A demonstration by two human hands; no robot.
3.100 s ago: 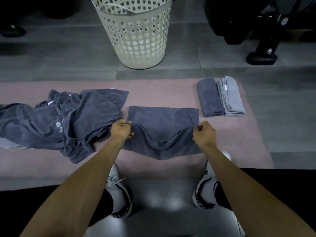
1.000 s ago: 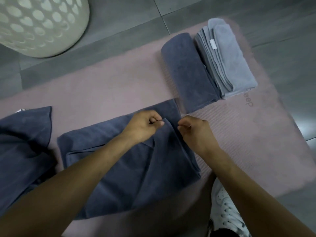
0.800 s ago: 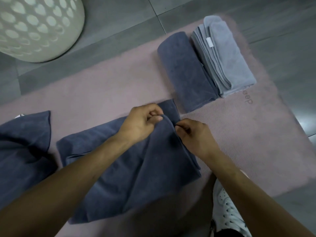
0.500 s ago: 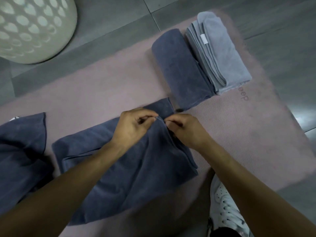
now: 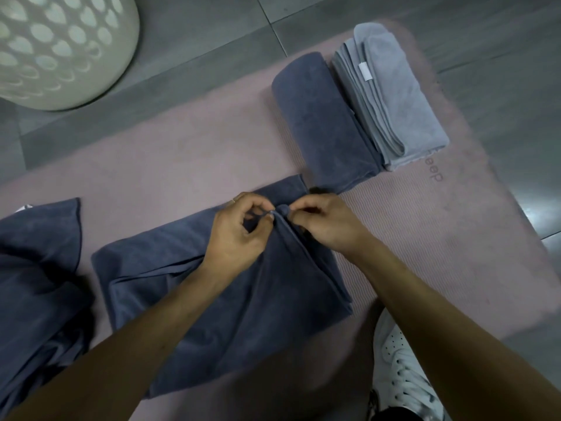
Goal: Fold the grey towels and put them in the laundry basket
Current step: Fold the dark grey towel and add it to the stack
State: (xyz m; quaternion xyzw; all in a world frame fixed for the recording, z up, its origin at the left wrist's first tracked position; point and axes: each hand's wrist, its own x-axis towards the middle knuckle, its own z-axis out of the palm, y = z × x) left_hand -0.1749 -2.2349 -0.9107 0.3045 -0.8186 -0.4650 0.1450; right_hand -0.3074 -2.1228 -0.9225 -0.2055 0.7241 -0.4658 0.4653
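A dark slate-grey towel [image 5: 194,287] is lying partly folded on the pink mat [image 5: 188,159], spreading from the mat's middle toward its near edge. Its cloth is looking soft and matte, with long creases running from its far right corner down across its top layer, and its left part is lying flatter, with a doubled edge showing along its left side. The left hand [image 5: 235,232] and the right hand [image 5: 326,221] are meeting at that far right corner, each pinching a small bunch of the towel's edge between thumb and fingertips, so the fabric is peaking up slightly between them.

Just beyond the hands, toward the mat's far right corner, a folded dark grey towel [image 5: 321,123] is lying lengthwise, touching a folded light grey towel [image 5: 394,95] with a small white tag on top. At the mat's left edge, a heap of unfolded dark grey towels [image 5: 36,268] is sitting rumpled. The cream laundry basket [image 5: 60,47], pierced with holes, is standing on the grey tiled floor [image 5: 212,50] past the mat's far left corner. A white shoe [image 5: 400,369] is showing at the mat's near edge.
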